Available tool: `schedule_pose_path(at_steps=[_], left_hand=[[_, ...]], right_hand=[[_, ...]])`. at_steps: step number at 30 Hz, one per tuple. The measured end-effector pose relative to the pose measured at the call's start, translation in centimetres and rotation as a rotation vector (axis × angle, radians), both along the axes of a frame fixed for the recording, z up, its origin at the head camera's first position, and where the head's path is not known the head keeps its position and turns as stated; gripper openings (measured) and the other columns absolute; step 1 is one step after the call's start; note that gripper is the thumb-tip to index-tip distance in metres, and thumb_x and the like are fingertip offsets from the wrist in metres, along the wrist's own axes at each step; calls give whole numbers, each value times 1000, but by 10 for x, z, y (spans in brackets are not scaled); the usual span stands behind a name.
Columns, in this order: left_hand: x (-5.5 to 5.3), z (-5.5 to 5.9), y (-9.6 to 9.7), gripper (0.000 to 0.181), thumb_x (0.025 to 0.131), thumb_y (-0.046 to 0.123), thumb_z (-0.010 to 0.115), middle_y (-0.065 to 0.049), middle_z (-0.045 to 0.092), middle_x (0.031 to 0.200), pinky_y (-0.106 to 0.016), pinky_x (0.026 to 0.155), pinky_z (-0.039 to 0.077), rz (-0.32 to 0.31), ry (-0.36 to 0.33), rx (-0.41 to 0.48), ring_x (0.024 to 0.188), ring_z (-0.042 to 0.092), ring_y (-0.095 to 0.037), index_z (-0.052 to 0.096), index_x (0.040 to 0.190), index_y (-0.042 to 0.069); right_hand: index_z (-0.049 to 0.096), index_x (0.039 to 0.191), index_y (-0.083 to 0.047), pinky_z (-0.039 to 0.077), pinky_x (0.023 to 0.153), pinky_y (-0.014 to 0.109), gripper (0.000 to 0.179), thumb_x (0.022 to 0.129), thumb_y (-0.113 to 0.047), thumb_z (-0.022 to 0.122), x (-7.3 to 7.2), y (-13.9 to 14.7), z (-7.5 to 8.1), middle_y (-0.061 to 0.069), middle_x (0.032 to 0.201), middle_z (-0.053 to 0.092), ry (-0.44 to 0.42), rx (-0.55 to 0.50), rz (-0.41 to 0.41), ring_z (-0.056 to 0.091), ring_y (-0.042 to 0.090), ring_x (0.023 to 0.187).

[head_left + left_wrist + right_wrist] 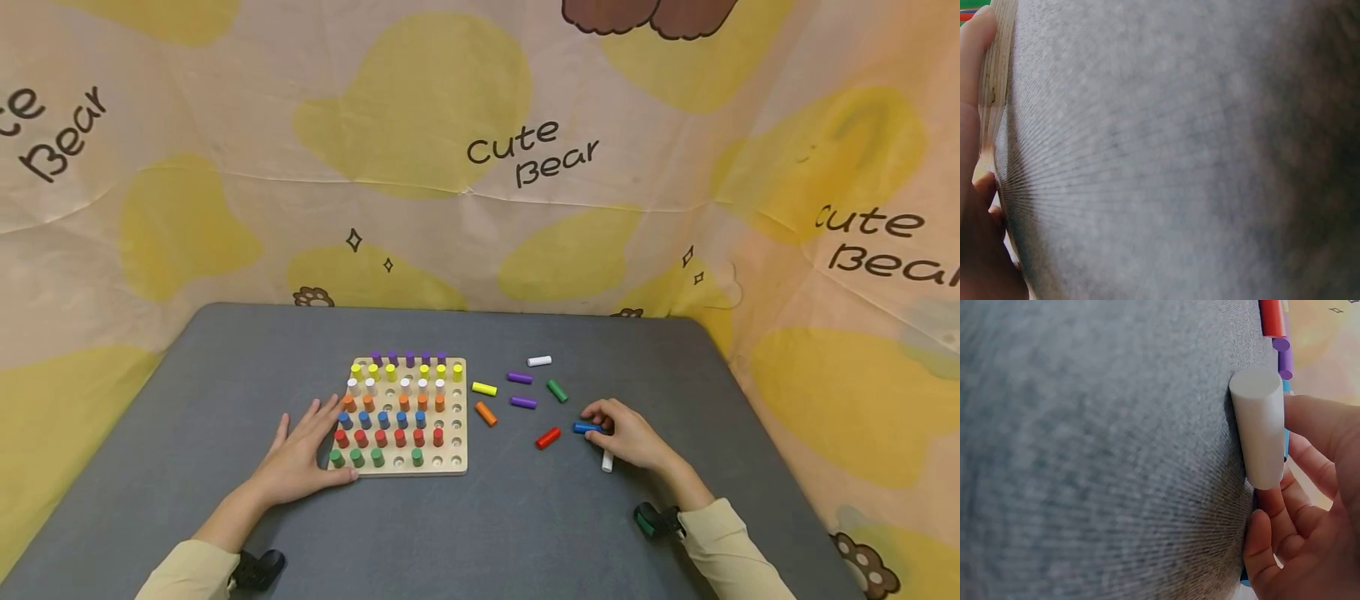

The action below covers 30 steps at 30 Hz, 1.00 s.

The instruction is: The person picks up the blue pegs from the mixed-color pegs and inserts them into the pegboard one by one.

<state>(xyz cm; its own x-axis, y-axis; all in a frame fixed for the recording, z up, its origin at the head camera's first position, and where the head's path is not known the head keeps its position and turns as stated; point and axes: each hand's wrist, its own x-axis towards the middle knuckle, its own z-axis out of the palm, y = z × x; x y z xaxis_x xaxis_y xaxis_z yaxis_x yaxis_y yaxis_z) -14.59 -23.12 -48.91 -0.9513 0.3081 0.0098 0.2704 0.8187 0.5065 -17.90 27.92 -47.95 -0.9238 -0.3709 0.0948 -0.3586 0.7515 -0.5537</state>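
A wooden pegboard (447, 423) stands on the table, with rows of purple, yellow, white, orange, blue, red and green pegs upright in its holes. Several holes at its right side and within the rows hold no peg. My left hand (298, 461) rests along the board's left edge, fingers spread and thumb at the near corner; the left wrist view shows the thumb (974, 50) against the board's side. To the right, my right hand (628, 432) pinches a blue peg (585, 427) lying low at the table. A white peg (1259, 431) lies just beneath that hand.
Loose pegs lie between board and right hand: a red peg (548, 437), an orange peg (486, 413), a yellow peg (484, 388), a green peg (557, 390), two purple ones and another white peg (539, 361). A patterned cloth (420, 108) surrounds the grey table (420, 542).
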Motion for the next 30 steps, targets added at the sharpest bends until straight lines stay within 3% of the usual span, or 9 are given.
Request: schedule_pose_path(at_steps=[30], left_hand=[[0, -3, -1, 109, 65, 68, 67, -13, 18, 153, -65, 103, -8, -2, 16, -2, 139, 10, -41, 16, 149, 21]], right_hand=[[63, 90, -14, 41, 63, 22, 14, 80, -8, 70, 0, -8, 5, -3, 81, 52, 12, -4, 1, 49, 10, 72]])
